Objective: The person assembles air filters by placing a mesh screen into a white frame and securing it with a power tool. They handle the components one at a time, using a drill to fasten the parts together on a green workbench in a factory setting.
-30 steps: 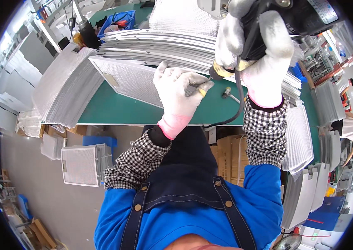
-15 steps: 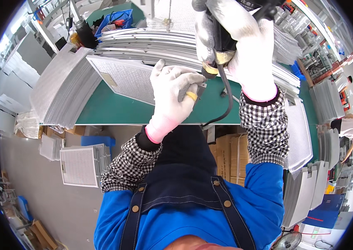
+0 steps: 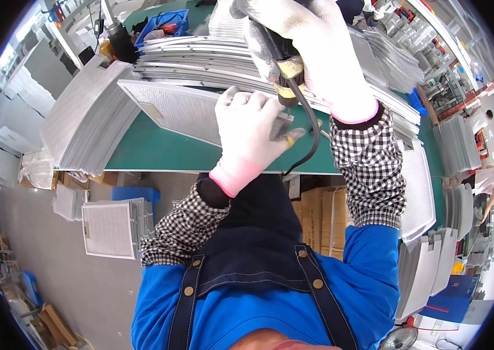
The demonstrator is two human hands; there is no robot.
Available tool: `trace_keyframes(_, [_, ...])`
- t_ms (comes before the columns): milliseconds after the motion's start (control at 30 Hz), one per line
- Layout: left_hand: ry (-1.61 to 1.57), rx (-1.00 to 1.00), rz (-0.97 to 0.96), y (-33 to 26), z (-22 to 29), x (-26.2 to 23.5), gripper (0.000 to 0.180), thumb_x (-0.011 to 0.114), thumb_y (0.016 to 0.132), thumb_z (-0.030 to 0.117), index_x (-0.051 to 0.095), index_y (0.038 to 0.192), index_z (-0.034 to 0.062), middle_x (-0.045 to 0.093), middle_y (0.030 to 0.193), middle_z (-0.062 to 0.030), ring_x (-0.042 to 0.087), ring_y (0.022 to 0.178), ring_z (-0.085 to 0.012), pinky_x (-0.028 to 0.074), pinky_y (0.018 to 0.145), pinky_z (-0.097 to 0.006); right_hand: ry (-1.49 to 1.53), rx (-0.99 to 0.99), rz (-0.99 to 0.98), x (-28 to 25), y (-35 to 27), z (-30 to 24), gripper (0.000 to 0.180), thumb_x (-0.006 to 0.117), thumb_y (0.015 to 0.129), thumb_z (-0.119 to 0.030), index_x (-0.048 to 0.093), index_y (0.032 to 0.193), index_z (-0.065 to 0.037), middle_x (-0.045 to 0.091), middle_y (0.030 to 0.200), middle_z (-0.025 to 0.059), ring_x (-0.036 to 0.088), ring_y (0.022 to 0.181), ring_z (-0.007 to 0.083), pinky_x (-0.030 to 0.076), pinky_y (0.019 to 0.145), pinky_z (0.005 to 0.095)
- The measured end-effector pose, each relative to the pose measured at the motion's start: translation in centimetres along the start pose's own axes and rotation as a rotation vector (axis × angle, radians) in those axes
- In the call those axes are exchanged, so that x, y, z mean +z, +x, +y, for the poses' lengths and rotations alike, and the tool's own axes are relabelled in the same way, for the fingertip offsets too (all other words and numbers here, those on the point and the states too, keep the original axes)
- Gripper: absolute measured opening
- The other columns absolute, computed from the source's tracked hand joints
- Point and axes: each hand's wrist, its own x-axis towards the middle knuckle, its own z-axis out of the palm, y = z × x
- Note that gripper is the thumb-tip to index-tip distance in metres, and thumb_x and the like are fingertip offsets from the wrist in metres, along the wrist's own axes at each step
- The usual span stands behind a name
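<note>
While the gloved left hand (image 3: 248,121) grips the right end of the framed mesh panel (image 3: 182,114), tilted over the green benchtop (image 3: 168,153), the gloved right hand (image 3: 325,67) clasps a corded power tool (image 3: 292,74); tip contact unclear. Advisable: tool square, panel braced, fingers clear.

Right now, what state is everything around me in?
Left hand: fingers bent, thumb out
Right hand: closed
Black tool: gripped, nose downward; running or not unclear
Cable: curved, far end unseen
Mesh panel: slanted, partly covered
White-edged panels: stacked
Blue bin: open, holding items
</note>
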Motion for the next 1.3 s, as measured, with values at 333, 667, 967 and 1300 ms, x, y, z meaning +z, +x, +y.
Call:
trace_keyframes(333, [-0.042, 0.089, 0.187, -1.0, -0.5, 1.6, 0.019, 0.082, 0.067, 0.026, 0.065, 0.074, 0.0215, 0.053, 0.082, 0.0012, 0.053, 0.088, -0.0244, 0.036, 0.098, -0.052, 0.333, -0.031, -0.159, -1.6, 0.5, 2.3, 0.021, 0.058, 0.100, -0.020, 0.058, 0.100, 0.001, 0.054, 0.061, 0.0060, 0.051, 0.043, 0.0140, 0.042, 0.039, 0.0266])
trace_keyframes(667, [-0.077, 0.101, 0.189, -1.3, -0.5, 1.6, 0.019, 0.083, 0.065, 0.026, 0.066, 0.071, 0.0211, 0.054, 0.081, 0.0009, 0.053, 0.085, -0.0238, 0.037, 0.098, -0.051, 0.514, -0.054, -0.397, -2.5, 0.8, 3.9, 0.029, 0.062, 0.096, -0.025, 0.055, 0.099, 0.003, 0.050, 0.059, 0.0089, 0.048, 0.041, 0.0171, 0.041, 0.038, 0.0282])
trace_keyframes(967, [-0.049, 0.092, 0.160, -0.9, -0.3, 1.5, 0.039, 0.082, 0.067, 0.028, 0.067, 0.102, 0.0201, 0.059, 0.090, -0.0016, 0.058, 0.094, -0.0253, 0.037, 0.103, -0.052, 0.110, -0.325, 0.171, -3.1, -2.1, 3.4, 0.031, 0.053, 0.101, -0.031, 0.057, 0.102, -0.001, 0.054, 0.069, 0.0067, 0.053, 0.054, 0.0163, 0.043, 0.047, 0.0295])
trace_keyframes(1300, [-1.225, -1.032, 0.607, -17.3, -11.3, -14.7, 0.062, 0.041, 0.108, 0.043, 0.029, 0.154, 0.0029, 0.035, 0.156, -0.0208, 0.041, 0.141, -0.0352, 0.036, 0.116, -0.050, -0.967, 0.536, 0.679, -12.2, -27.9, 10.3, 0.037, 0.075, 0.088, -0.028, 0.067, 0.109, 0.001, 0.066, 0.073, 0.0086, 0.066, 0.065, 0.0146, 0.049, 0.057, 0.0305])
